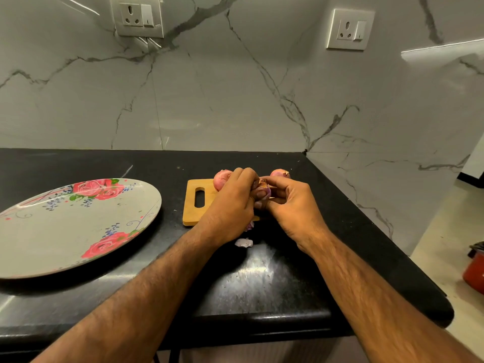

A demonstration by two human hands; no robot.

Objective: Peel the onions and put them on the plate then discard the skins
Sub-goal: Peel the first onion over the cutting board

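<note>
Left hand (230, 205), right hand (290, 205): purple-skinned onion (263, 191)

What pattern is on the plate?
Red roses with blue sprigs on the plate; head view.

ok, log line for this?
phase: peeling | left hand: grips onion | right hand: grips same onion | plate: no onions | two more onions: behind hands

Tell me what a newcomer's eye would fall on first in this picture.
Both hands meet at centre above the wooden cutting board: the left hand and the right hand grip one onion between them. To the left, a big rose-patterned plate lies on the black counter, no onion on it yet. Two more onions wait at the board's far edge, and a skin scrap lies on the counter below the hands.
</note>
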